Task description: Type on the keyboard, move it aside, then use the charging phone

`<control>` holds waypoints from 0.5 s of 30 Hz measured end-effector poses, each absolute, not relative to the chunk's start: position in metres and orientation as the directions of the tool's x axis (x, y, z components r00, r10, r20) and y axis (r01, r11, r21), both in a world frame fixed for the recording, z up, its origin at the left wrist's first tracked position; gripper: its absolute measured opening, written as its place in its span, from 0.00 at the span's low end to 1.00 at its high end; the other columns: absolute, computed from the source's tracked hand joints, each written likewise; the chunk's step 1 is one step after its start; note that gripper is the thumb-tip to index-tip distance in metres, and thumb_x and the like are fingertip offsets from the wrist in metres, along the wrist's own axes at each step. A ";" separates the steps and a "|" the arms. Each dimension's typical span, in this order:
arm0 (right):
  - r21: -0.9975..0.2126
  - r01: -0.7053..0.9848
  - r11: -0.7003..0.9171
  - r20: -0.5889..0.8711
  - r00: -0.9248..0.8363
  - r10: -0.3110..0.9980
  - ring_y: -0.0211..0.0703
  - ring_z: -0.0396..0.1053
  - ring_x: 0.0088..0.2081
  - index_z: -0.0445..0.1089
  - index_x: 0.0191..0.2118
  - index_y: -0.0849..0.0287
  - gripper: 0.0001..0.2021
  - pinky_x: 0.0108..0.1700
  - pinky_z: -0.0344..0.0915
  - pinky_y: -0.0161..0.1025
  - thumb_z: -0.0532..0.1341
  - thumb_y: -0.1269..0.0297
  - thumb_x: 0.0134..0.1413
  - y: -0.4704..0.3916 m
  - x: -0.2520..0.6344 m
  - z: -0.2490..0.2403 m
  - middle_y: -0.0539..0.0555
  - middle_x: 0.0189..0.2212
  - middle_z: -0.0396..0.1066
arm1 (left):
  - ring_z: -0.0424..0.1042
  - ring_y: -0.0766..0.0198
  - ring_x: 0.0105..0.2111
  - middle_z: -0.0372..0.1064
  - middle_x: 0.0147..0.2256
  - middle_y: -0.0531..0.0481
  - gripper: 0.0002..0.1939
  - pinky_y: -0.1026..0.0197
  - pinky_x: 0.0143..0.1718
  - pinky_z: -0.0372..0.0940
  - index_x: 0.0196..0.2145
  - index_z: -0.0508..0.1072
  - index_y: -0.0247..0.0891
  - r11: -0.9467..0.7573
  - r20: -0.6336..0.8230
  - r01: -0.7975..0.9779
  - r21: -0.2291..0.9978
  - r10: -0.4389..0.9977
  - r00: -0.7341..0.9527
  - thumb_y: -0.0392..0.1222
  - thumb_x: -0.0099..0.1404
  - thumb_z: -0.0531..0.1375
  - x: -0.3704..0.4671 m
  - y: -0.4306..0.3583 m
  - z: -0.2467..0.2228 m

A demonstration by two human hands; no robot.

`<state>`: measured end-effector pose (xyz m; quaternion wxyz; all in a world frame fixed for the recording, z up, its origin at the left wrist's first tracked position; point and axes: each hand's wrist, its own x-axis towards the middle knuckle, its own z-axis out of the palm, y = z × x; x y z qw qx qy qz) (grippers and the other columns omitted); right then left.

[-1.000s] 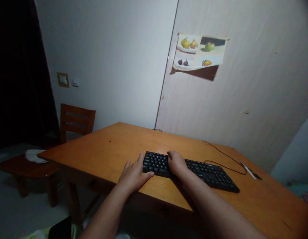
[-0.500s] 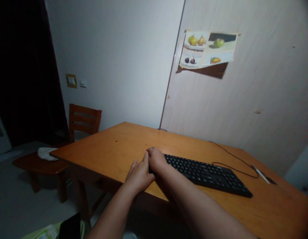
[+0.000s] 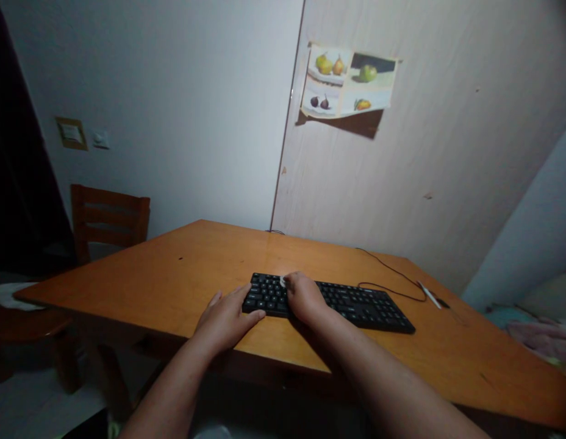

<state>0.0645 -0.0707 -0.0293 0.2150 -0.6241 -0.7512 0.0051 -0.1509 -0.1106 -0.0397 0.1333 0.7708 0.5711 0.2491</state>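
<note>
A black keyboard (image 3: 356, 303) lies on the wooden table (image 3: 164, 286), slanting down to the right. At its left end rests my left hand (image 3: 225, 317), fingers apart, with the thumb along the front edge. My right hand (image 3: 305, 297) is over the left part of the keys, its fingers curled round a small white thing (image 3: 283, 281), of which only a bit shows by the fingertips. What that white thing is cannot be made out.
A cable and a white pen-like stick (image 3: 429, 295) lie right of the keyboard. Beyond the table's left side stand a wooden chair (image 3: 111, 218) and a stool with white cloth (image 3: 15, 296). Fruit pictures (image 3: 349, 85) hang on the wall. Bedding is at the far right.
The view has turned right. My hands, close together before, are now apart: the left lies at the keyboard's left end, and the right has moved right over the keys. The white thing has come into view.
</note>
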 end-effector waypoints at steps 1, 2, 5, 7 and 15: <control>-0.274 0.940 0.204 0.319 -0.112 0.941 0.47 0.73 0.47 0.75 0.48 0.60 0.15 0.48 0.62 0.36 0.54 0.72 0.62 -0.074 0.076 -0.030 0.60 0.47 0.76 | 0.66 0.49 0.61 0.67 0.62 0.46 0.34 0.42 0.67 0.46 0.65 0.63 0.46 -0.316 0.231 0.814 0.487 0.946 0.229 0.56 0.64 0.59 -0.151 -0.111 -0.039; -0.272 0.944 0.187 0.321 -0.094 0.942 0.47 0.73 0.47 0.75 0.47 0.60 0.15 0.48 0.62 0.36 0.54 0.72 0.62 -0.076 0.088 -0.030 0.60 0.46 0.76 | 0.66 0.48 0.60 0.67 0.61 0.46 0.33 0.43 0.66 0.48 0.65 0.64 0.46 -0.318 0.229 0.815 0.485 0.945 0.233 0.57 0.64 0.58 -0.151 -0.111 -0.038; -0.268 0.955 0.130 0.327 -0.036 0.944 0.46 0.73 0.47 0.75 0.47 0.59 0.14 0.47 0.61 0.36 0.54 0.71 0.62 -0.085 0.127 -0.032 0.60 0.45 0.77 | 0.68 0.47 0.58 0.69 0.60 0.45 0.34 0.43 0.64 0.52 0.65 0.65 0.44 -0.323 0.222 0.817 0.478 0.944 0.243 0.58 0.64 0.58 -0.152 -0.110 -0.037; -0.266 0.961 0.079 0.331 0.015 0.944 0.46 0.73 0.46 0.75 0.47 0.59 0.14 0.47 0.61 0.36 0.54 0.71 0.62 -0.091 0.154 -0.032 0.60 0.45 0.77 | 0.67 0.46 0.58 0.69 0.60 0.44 0.35 0.44 0.63 0.53 0.65 0.64 0.43 -0.320 0.222 0.819 0.477 0.945 0.240 0.59 0.64 0.57 -0.153 -0.108 -0.037; -0.239 0.961 -0.141 0.344 0.219 0.913 0.48 0.73 0.41 0.76 0.43 0.60 0.14 0.39 0.59 0.37 0.54 0.73 0.59 -0.117 0.256 -0.036 0.61 0.41 0.78 | 0.70 0.46 0.55 0.72 0.57 0.44 0.35 0.48 0.58 0.60 0.64 0.65 0.43 -0.325 0.219 0.807 0.494 0.944 0.247 0.60 0.64 0.57 -0.155 -0.105 -0.039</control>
